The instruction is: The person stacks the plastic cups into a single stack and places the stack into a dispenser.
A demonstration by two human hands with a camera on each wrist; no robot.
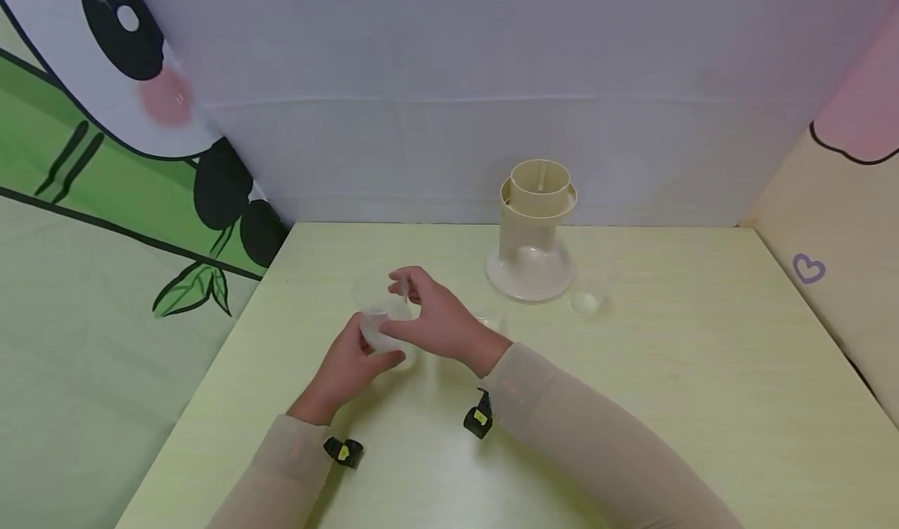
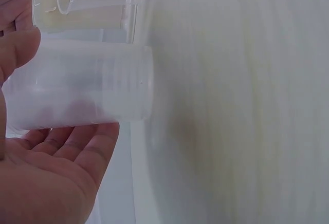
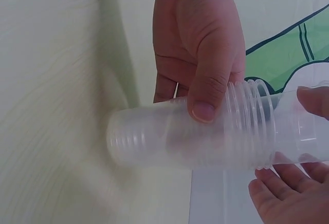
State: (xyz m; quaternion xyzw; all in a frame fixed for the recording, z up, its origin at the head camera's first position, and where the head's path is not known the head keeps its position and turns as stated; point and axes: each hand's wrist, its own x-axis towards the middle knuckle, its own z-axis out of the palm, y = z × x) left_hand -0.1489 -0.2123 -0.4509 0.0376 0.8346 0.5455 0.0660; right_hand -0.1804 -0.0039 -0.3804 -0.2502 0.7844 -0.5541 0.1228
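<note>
While the left hand (image 1: pixel 346 370) grips nested cups (image 3: pixel 241 139), the right hand (image 1: pixel 444 320) holds another cup (image 3: pixel 292 131) partly inside them.

Both arms (image 1: pixel 604 435) reach forward, converging. The left hand (image 1: pixel 344 371) curls its fingers opposite the thumb; the right hand (image 1: pixel 442 318) (slightly farther out) curves similarly.

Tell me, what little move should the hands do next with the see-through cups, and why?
Perhaps the right hand should gently ease its cup farther into the stack: the cup sticks out past the stack's rims, the right hand holds that end, and the left hand grips the stack.
</note>
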